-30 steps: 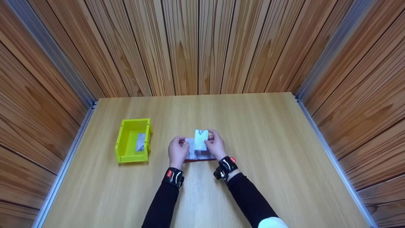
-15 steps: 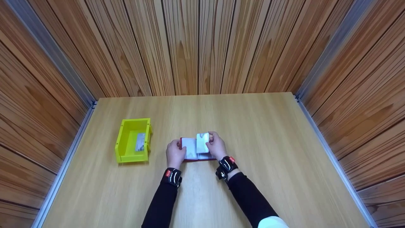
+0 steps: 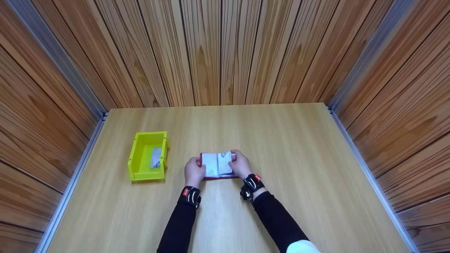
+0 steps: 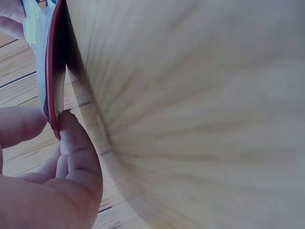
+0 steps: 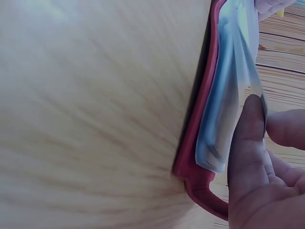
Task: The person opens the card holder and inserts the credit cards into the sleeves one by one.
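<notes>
A red card holder (image 3: 210, 165) with clear plastic sleeves lies spread open at mid-table in the head view. My left hand (image 3: 194, 172) pinches its left edge, and the left wrist view shows thumb and finger on the red cover (image 4: 51, 67). Over the right half of the holder is a pale card (image 3: 224, 162), pinched along its right edge by my right hand (image 3: 242, 164). In the right wrist view the card (image 5: 256, 83) tilts away from the sleeves (image 5: 220, 102). How far its lower end sits inside a sleeve, I cannot tell.
A yellow-green bin (image 3: 132, 165) stands to the left on the wooden table (image 3: 281, 147), with a flat greyish card (image 3: 155, 157) inside. Wood-panelled walls (image 3: 211, 52) enclose the table's back and sides.
My right hand has brought the card down toward me over the holder's right half. My left hand has shifted slightly left to the holder's left edge, baring the left sleeve.
</notes>
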`<state>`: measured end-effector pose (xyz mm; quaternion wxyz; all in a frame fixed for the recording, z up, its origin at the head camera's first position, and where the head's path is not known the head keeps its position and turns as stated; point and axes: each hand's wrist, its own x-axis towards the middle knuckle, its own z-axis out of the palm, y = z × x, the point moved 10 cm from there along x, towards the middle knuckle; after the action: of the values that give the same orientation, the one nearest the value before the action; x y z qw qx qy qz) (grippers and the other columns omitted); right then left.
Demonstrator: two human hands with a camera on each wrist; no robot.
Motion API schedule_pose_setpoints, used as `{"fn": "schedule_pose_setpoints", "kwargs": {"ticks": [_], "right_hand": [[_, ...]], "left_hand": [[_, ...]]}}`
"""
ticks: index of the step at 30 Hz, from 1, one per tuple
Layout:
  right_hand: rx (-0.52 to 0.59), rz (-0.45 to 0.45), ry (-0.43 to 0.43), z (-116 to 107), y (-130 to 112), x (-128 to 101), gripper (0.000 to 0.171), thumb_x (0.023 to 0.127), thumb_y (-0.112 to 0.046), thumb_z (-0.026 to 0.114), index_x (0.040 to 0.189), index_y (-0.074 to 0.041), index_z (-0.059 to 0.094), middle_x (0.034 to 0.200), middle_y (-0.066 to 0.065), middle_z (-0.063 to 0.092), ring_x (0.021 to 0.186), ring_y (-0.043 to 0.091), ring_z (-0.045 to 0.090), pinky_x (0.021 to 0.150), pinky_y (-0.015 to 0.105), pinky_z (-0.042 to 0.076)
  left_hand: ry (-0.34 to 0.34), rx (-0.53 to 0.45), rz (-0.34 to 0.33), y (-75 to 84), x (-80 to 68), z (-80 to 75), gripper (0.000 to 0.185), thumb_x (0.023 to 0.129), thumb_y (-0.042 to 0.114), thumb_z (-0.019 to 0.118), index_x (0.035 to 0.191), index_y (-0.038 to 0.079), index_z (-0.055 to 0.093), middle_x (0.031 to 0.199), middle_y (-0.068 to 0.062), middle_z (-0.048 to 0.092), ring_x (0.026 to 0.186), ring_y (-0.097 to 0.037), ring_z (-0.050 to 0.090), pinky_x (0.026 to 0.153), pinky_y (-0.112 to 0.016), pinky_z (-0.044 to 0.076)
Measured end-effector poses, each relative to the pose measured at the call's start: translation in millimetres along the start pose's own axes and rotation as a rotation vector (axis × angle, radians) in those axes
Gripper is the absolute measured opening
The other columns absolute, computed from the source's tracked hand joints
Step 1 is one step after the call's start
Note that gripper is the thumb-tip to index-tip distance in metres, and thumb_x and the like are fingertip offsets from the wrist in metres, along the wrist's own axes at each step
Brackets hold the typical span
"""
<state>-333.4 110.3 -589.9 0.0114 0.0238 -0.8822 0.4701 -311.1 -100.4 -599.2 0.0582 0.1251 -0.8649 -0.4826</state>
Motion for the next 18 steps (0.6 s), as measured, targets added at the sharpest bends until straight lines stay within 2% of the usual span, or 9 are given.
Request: {"fn": "schedule_pose_setpoints", "kwargs": {"ticks": [11,18], "right_hand": [[-0.044,0.004,-0.026,3.8,0.4,3.7,0.046,0.080,0.004,0.065,0.125,0.008,0.057,0.089,0.009,0.064,0.086,0.026,0.061,0.077,0.037,0.051],[-0.042,0.015,-0.049,5.7,0.4,5.3,0.045,0.081,0.004,0.065,0.125,0.007,0.057,0.089,0.007,0.063,0.086,0.024,0.060,0.078,0.036,0.050]], "left_hand": [[-0.001,-0.001,-0.002,-1.3,1.6,0.4,0.028,0.080,-0.003,0.067,0.107,-0.008,0.064,0.090,-0.016,0.068,0.089,-0.032,0.063,0.082,-0.044,0.050],[-0.001,-0.003,-0.004,0.8,1.4,-0.9,0.028,0.079,-0.004,0.066,0.107,-0.008,0.064,0.087,-0.015,0.067,0.088,-0.033,0.063,0.082,-0.044,0.050]]}}
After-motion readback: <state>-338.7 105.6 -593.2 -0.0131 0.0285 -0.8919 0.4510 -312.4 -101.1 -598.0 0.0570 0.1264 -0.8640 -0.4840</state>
